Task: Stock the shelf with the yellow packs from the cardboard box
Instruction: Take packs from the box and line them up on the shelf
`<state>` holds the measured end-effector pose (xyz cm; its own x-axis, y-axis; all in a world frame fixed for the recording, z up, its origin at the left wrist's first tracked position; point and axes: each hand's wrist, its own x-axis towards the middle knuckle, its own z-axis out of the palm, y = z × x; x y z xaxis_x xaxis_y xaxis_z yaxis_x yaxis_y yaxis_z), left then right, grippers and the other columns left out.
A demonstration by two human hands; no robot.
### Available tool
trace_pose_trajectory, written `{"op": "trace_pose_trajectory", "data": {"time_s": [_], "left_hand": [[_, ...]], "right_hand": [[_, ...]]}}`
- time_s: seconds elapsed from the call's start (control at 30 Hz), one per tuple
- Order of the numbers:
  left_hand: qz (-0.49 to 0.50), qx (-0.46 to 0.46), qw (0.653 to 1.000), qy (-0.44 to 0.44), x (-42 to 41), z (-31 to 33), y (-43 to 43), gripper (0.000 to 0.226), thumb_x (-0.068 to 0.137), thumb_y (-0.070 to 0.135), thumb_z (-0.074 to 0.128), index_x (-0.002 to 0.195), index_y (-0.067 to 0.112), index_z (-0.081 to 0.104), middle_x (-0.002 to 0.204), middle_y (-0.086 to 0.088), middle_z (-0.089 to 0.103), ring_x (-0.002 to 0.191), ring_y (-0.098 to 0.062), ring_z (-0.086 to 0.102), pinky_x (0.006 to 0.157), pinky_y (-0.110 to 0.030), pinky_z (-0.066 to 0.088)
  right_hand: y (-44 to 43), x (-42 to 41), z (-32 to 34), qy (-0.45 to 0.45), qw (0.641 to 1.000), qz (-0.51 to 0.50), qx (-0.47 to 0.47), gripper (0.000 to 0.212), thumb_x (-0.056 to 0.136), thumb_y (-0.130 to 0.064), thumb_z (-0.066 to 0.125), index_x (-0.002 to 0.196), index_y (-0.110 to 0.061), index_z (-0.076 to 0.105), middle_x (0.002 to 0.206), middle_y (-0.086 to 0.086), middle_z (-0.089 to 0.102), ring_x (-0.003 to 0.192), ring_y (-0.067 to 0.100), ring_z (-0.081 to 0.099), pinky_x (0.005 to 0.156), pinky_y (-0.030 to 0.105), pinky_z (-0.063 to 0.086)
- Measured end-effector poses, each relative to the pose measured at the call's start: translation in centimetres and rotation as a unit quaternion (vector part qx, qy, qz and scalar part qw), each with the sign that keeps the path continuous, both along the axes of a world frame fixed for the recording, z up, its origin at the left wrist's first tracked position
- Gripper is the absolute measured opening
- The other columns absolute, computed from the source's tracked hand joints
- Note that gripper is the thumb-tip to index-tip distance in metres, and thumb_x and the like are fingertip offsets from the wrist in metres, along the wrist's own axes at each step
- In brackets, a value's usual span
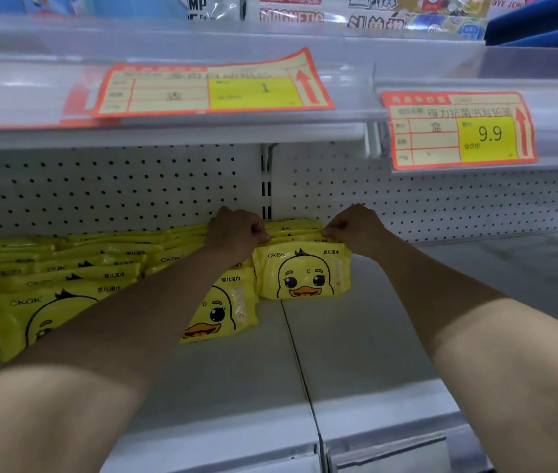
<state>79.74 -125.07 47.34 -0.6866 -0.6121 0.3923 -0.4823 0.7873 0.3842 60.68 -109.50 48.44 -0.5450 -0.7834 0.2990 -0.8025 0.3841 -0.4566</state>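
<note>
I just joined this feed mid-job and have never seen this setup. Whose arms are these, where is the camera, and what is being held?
No machine: these are a person's bare arms, seen from one wide-angle camera worn on the head, looking forward and down. The left hand and right hand each pinch the top edge of an upright row of yellow packs with duck faces, standing on the grey shelf. Further packs lean in rows to the left. Behind is white pegboard; above hangs a 9.9 price tag. The cardboard box is not in view.
</note>
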Motion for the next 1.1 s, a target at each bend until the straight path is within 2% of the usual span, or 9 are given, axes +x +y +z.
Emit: {"op": "trace_pose_trajectory", "data": {"time_s": [0.07,0.17,0.23,0.4,0.57,0.77,0.9,1.0,1.1], "left_hand": [[0.017,-0.008,1.000,-0.009,0.1,0.2,0.5,0.016,0.085,0.041,0.070,0.090,0.026,0.071,0.102,0.003,0.068,0.111,-0.023,0.052,0.091,-0.039,0.046],[0.039,-0.010,0.999,-0.015,0.3,0.8,1.3,0.019,0.083,0.044,0.069,0.091,0.027,0.071,0.101,0.005,0.068,0.110,-0.025,0.054,0.091,-0.040,0.048],[0.050,-0.003,0.999,0.001,0.7,1.5,1.9,0.021,0.081,0.047,0.070,0.091,0.029,0.068,0.100,0.007,0.068,0.108,-0.025,0.056,0.092,-0.041,0.048],[0.083,0.018,0.995,0.051,2.6,3.4,3.8,0.030,0.079,0.047,0.075,0.101,0.030,0.065,0.114,-0.001,0.065,0.111,-0.027,0.056,0.095,-0.045,0.047],[0.164,-0.010,0.986,0.031,6.3,5.1,7.8,0.042,0.081,0.035,0.076,0.118,0.023,0.060,0.125,-0.011,0.056,0.122,-0.031,0.047,0.100,-0.035,0.037],[0.278,0.002,0.960,0.014,13.0,4.5,14.8,0.050,0.080,0.028,0.077,0.125,0.024,0.055,0.131,-0.013,0.045,0.126,-0.033,0.042,0.100,-0.040,0.043],[0.363,0.012,0.929,-0.068,19.1,3.5,19.7,0.057,0.080,0.032,0.076,0.130,0.022,0.050,0.128,-0.016,0.045,0.122,-0.037,0.042,0.091,-0.044,0.051],[0.404,0.000,0.912,-0.070,24.3,2.3,23.1,0.049,0.084,0.021,0.071,0.128,0.019,0.049,0.127,-0.016,0.043,0.123,-0.037,0.036,0.090,-0.049,0.048],[0.443,0.009,0.892,-0.088,29.1,1.9,26.6,0.055,0.084,0.022,0.073,0.131,0.022,0.045,0.132,-0.013,0.037,0.125,-0.034,0.033,0.085,-0.045,0.047]], "right_hand": [[-0.1,0.1,-0.1,0.017,1.000,-0.002,0.011,0.021,0.089,-0.028,0.068,0.096,-0.010,0.078,0.100,0.000,0.073,0.095,0.015,0.065,0.072,0.021,0.038],[0.0,0.0,0.1,0.041,0.999,0.002,0.002,0.016,0.090,-0.027,0.063,0.098,-0.016,0.073,0.105,0.002,0.071,0.099,0.020,0.064,0.083,0.028,0.046],[0.4,-0.1,0.5,0.050,0.998,0.011,-0.021,0.017,0.089,-0.031,0.065,0.102,-0.022,0.070,0.105,-0.001,0.069,0.100,0.017,0.063,0.085,0.027,0.045],[1.7,0.7,2.4,0.085,0.992,0.077,-0.046,0.033,0.085,-0.032,0.073,0.116,-0.028,0.065,0.114,0.001,0.067,0.109,0.021,0.061,0.095,0.035,0.048],[2.9,3.9,4.2,0.144,0.974,0.174,0.011,0.047,0.083,-0.031,0.074,0.127,-0.027,0.057,0.125,0.008,0.061,0.116,0.027,0.055,0.094,0.039,0.047],[4.9,9.9,4.1,0.174,0.943,0.282,0.016,0.056,0.079,-0.029,0.077,0.129,-0.028,0.053,0.122,0.007,0.060,0.113,0.028,0.053,0.082,0.034,0.047],[6.6,15.6,3.5,0.176,0.920,0.347,0.049,0.062,0.081,-0.029,0.076,0.134,-0.031,0.046,0.129,0.008,0.053,0.119,0.028,0.048,0.089,0.038,0.046],[7.6,20.6,3.2,0.188,0.905,0.376,0.059,0.065,0.080,-0.028,0.078,0.135,-0.034,0.044,0.129,0.006,0.053,0.118,0.026,0.049,0.083,0.033,0.044],[9.1,25.9,2.6,0.192,0.888,0.415,0.060,0.067,0.079,-0.030,0.079,0.135,-0.034,0.042,0.132,0.005,0.053,0.116,0.026,0.052,0.087,0.036,0.048]]}}
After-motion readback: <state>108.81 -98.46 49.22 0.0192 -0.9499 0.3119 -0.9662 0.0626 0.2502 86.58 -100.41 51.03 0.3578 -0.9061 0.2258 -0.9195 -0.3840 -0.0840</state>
